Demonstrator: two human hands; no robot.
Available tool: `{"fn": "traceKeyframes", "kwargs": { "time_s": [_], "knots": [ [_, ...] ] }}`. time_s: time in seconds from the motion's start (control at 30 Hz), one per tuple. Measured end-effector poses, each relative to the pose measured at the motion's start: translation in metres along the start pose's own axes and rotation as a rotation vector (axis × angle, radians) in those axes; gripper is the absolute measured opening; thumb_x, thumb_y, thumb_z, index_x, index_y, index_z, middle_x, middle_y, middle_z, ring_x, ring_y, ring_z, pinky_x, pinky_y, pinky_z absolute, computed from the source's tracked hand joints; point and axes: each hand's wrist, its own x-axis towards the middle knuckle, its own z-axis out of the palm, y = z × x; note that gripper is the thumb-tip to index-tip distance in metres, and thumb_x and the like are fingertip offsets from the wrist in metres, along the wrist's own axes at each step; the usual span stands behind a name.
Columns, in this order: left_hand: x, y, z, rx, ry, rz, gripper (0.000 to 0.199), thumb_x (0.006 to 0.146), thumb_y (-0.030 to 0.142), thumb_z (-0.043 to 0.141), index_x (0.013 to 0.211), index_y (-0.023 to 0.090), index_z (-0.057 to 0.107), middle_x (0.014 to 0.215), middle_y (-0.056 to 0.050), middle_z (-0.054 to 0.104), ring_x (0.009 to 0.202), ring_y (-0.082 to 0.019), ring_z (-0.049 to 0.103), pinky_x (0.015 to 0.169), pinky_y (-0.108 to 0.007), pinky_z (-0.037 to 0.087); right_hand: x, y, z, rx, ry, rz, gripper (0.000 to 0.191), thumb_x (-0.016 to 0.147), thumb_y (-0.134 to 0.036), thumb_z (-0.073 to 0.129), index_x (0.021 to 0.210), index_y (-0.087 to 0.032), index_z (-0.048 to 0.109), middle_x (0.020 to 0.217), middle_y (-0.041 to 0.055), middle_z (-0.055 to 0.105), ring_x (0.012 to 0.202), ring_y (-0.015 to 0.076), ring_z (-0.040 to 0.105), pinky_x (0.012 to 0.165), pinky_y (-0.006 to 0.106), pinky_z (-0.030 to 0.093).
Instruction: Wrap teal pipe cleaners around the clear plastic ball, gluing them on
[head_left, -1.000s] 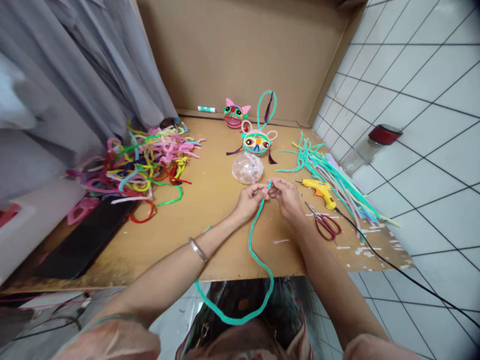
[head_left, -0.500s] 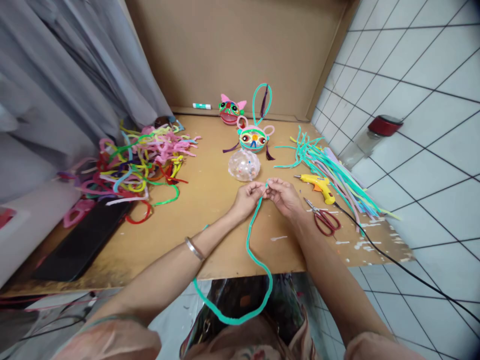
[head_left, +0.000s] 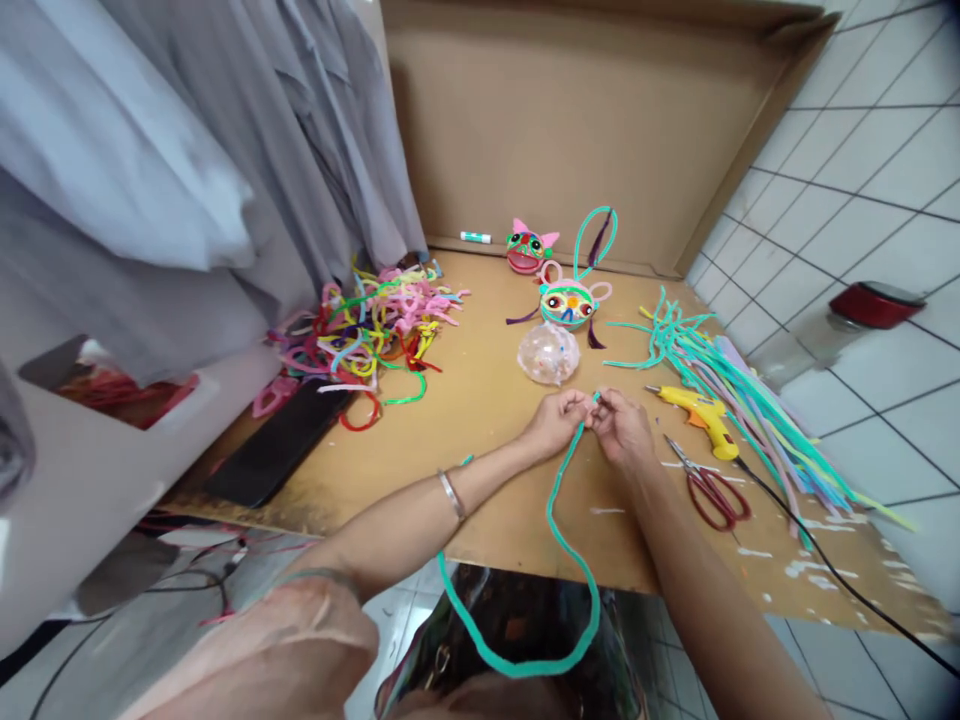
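A long teal pipe cleaner point(head_left: 553, 510) runs from my fingertips down past the table's front edge in a wide loop, then back up behind my left forearm. My left hand point(head_left: 556, 424) pinches it near its end. Close against it, my right hand point(head_left: 621, 426) also has its fingertips closed on that end, and a short tip shows above them. Just beyond my hands sits a clear plastic ball point(head_left: 549, 353) with small coloured bits. Behind the ball stands a decorated animal-face ornament point(head_left: 570, 303) with pink loop ears, purple tassels and a teal hanging loop.
To the right lie a yellow glue gun point(head_left: 701, 415), red-handled scissors point(head_left: 716, 495) and a bundle of straight pipe cleaners point(head_left: 757, 410). Leftward are tangled pipe cleaners point(head_left: 360, 335) and a black phone-like slab point(head_left: 277, 450). A pink-eared ornament point(head_left: 526, 250) and a glue stick point(head_left: 475, 237) stand behind.
The view has swung left, so everything appears shifted right and slightly lower. Both hands keep their pinch on the pipe cleaner's end, with little visible change in their pose.
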Motion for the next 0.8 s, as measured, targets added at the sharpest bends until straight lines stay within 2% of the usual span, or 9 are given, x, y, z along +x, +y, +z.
{"fn": "traceKeyframes", "kwargs": {
  "time_s": [0.17,0.3,0.43,0.53,0.63,0.7,0.8],
  "knots": [
    [0.0,0.0,-0.002,0.013,0.005,-0.014,0.029,0.084,0.039,0.062,0.067,0.016,0.054,0.058,0.003,0.053,0.056,-0.009,0.046,0.06,-0.022,0.038,0.005,0.001,0.013,-0.024,0.093,-0.043,0.033,0.057,-0.027,0.078,0.057,-0.022,0.045,0.044,-0.0095,0.046,0.036,0.0062,0.042,0.033,0.018,0.034],
    [-0.006,0.002,-0.003,0.037,-0.048,-0.021,0.028,0.082,0.041,0.062,0.07,0.016,0.056,0.06,0.003,0.055,0.052,-0.008,0.041,0.055,-0.022,0.034,0.022,-0.016,0.017,-0.034,0.232,-0.1,0.037,0.067,-0.036,0.077,0.06,-0.022,0.043,0.044,-0.0107,0.043,0.036,0.005,0.04,0.034,0.017,0.031],
    [-0.008,0.006,-0.004,-0.009,0.033,-0.02,0.031,0.079,0.046,0.066,0.077,0.016,0.057,0.061,0.004,0.056,0.05,-0.007,0.04,0.052,-0.021,0.031,0.031,-0.027,0.013,-0.06,0.284,-0.151,0.039,0.073,-0.043,0.074,0.061,-0.022,0.043,0.044,-0.0111,0.041,0.037,0.0053,0.041,0.036,0.017,0.033],
    [-0.006,0.009,-0.006,-0.084,0.08,-0.022,0.036,0.075,0.047,0.07,0.088,0.016,0.059,0.06,0.005,0.057,0.048,-0.007,0.039,0.05,-0.021,0.031,0.024,-0.02,0.007,-0.125,0.21,-0.186,0.036,0.07,-0.04,0.075,0.061,-0.022,0.045,0.044,-0.0103,0.044,0.039,0.005,0.042,0.038,0.017,0.033],
    [-0.004,0.01,-0.007,-0.137,0.079,-0.035,0.045,0.07,0.048,0.075,0.099,0.016,0.061,0.06,0.005,0.057,0.046,-0.007,0.039,0.048,-0.021,0.029,0.013,-0.012,0.003,-0.191,0.065,-0.177,0.025,0.061,-0.032,0.078,0.07,-0.02,0.057,0.051,-0.0085,0.054,0.044,0.0053,0.048,0.044,0.017,0.038],
    [-0.004,0.009,-0.007,-0.166,0.071,-0.047,0.049,0.068,0.051,0.077,0.099,0.016,0.063,0.06,0.005,0.056,0.045,-0.006,0.037,0.047,-0.021,0.027,0.008,-0.011,0.003,-0.22,-0.042,-0.127,0.027,0.057,-0.031,0.078,0.077,-0.019,0.063,0.054,-0.0073,0.058,0.046,0.0063,0.051,0.046,0.018,0.041],
    [-0.004,0.008,-0.007,-0.194,0.071,-0.064,0.05,0.065,0.056,0.078,0.091,0.016,0.064,0.059,0.005,0.055,0.044,-0.005,0.036,0.045,-0.021,0.025,0.003,-0.012,0.005,-0.23,-0.137,-0.054,0.025,0.058,-0.035,0.077,0.073,-0.019,0.065,0.052,-0.0059,0.06,0.044,0.0075,0.053,0.046,0.02,0.043]
  ]
}}
